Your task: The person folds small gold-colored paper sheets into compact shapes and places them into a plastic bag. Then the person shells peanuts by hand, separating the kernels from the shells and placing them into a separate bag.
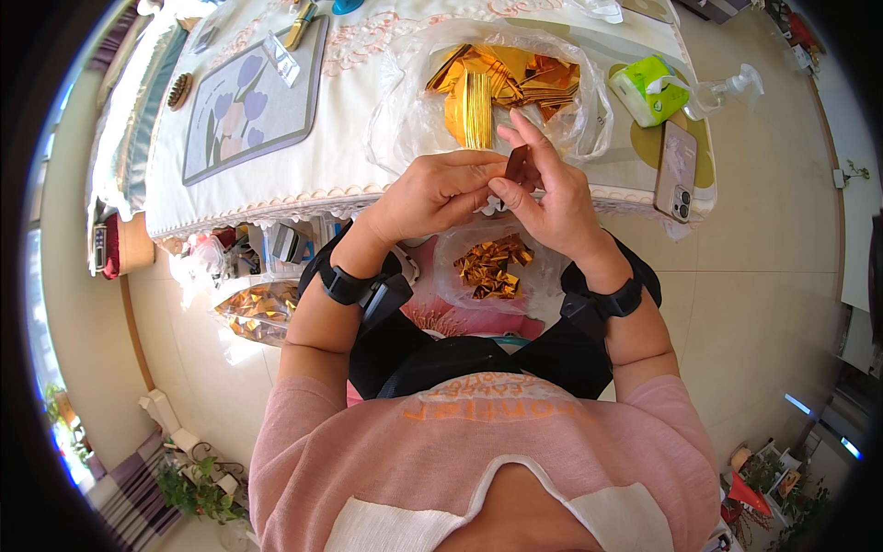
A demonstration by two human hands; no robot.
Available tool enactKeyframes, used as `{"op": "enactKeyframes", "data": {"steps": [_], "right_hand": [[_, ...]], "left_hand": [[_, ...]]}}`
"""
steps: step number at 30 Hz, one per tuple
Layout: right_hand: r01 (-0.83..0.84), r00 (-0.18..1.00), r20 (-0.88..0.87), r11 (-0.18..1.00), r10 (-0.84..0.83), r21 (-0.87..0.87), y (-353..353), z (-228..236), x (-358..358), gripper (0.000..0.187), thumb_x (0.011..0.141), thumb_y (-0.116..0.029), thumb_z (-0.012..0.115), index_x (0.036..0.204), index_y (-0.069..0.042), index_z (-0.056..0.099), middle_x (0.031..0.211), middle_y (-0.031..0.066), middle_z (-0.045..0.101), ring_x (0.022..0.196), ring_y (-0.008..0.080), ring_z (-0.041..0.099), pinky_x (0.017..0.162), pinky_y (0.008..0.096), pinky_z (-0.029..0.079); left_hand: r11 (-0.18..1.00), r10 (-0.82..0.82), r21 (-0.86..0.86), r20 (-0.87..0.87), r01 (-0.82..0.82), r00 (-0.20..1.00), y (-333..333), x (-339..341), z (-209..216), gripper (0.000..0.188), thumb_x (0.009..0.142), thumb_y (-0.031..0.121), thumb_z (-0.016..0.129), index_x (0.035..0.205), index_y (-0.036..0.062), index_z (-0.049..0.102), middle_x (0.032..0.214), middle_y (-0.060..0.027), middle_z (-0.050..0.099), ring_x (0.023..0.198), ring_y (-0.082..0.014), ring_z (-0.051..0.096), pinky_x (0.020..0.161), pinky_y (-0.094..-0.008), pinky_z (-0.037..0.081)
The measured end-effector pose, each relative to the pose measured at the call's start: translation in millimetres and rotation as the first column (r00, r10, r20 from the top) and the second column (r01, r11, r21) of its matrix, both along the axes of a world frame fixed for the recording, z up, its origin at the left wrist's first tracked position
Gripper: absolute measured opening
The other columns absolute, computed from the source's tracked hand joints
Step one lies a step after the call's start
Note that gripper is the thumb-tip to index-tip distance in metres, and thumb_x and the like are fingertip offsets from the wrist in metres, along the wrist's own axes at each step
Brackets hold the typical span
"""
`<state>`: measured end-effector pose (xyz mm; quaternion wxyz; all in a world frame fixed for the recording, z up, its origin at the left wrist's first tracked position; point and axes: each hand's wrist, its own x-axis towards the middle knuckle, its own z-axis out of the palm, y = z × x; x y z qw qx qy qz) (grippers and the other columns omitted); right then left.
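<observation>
Foil sheet, small & dark-reddish, pinched between fingers of left hand & right hand above lap, mid-fold. Folded gold pieces fill lap bag; big stack in desk bag left.

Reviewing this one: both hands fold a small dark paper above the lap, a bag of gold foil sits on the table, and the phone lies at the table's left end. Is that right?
Not quite. In the head view the phone lies at the table's right end, beside the green tissue pack. The rest holds: left hand and right hand work the paper, and the bag is on the table.
</observation>
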<state>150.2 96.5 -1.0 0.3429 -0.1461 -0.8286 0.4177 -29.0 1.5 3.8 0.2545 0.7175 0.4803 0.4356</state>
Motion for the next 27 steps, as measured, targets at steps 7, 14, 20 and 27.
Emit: {"op": "enactKeyframes", "data": {"steps": [7,14,20,27], "right_hand": [[-0.019,1.0,0.006,0.999,0.019,-0.03,-0.6,1.8,0.7,0.066,0.09,-0.018,0.068,0.143,0.001,0.033,0.11,0.0193,0.065,0.085,0.0256,0.07,0.07,0.0314,0.055],[-0.029,1.0,0.01,1.0,0.029,-0.007,-0.5,1.6,0.9,0.068,0.09,-0.014,0.066,0.145,0.002,0.029,0.109,0.019,0.065,0.084,0.025,0.07,0.07,0.0309,0.055],[0.059,0.998,-0.014,0.998,-0.058,0.033,-1.3,-1.4,-0.5,0.068,0.088,-0.01,0.065,0.145,0.004,0.029,0.106,0.0192,0.066,0.076,0.0249,0.068,0.065,0.0324,0.055],[0.228,0.973,-0.015,0.938,-0.232,0.26,-2.8,-8.5,-5.4,0.06,0.082,-0.001,0.065,0.136,0.008,0.041,0.104,0.0216,0.065,0.074,0.0282,0.067,0.064,0.0338,0.055]], "left_hand": [[0.999,0.016,0.028,-0.043,-0.015,0.999,-0.7,-0.8,-1.1,0.024,0.081,-0.001,0.061,0.104,-0.0021,0.064,0.108,-0.0174,0.066,0.085,-0.035,0.066,0.076,-0.0364,0.054],[0.984,0.167,0.066,0.007,-0.167,0.986,0.1,13.1,-3.7,0.02,0.079,0.001,0.064,0.099,-0.002,0.066,0.093,-0.0156,0.068,0.079,-0.0322,0.067,0.071,-0.0341,0.054],[0.915,0.394,0.073,0.042,-0.396,0.918,0.4,27.9,-4.0,0.012,0.079,0.001,0.066,0.091,-0.0017,0.065,0.08,-0.0138,0.066,0.067,-0.0248,0.067,0.062,-0.0296,0.055],[0.876,0.466,0.094,0.091,-0.473,0.88,1.9,36.1,-6.5,0.014,0.081,0.002,0.066,0.094,-0.0021,0.065,0.081,-0.0116,0.067,0.066,-0.0199,0.069,0.059,-0.0266,0.057]]}}
